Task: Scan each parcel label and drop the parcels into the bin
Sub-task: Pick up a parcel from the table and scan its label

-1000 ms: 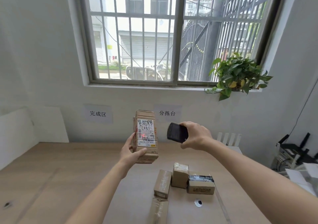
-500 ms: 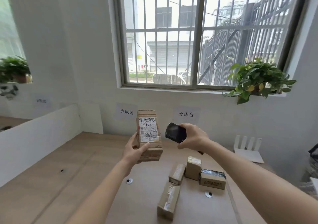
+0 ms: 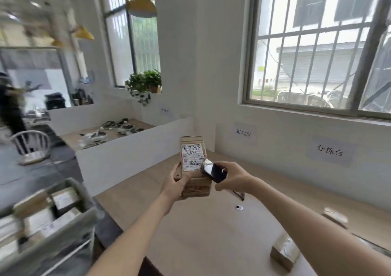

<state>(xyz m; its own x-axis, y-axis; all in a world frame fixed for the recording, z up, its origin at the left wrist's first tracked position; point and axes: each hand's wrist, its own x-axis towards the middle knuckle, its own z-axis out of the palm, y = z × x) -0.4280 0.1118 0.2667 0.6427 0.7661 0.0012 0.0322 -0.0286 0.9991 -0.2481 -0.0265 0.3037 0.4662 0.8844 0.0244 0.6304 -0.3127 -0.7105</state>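
From the head view we see our left hand point(image 3: 176, 181) gripping an upright rectangular cardboard parcel point(image 3: 195, 167) above the pale wooden table point(image 3: 201, 233), its white paper label point(image 3: 193, 156) facing us. Our right hand point(image 3: 233, 177) wraps a glossy black scanner point(image 3: 213, 171) touching the parcel at 3 o'clock. A blurred grey bin point(image 3: 63, 229) of parcels sits at 8 o'clock, below white walls and a barred window point(image 3: 317, 49).
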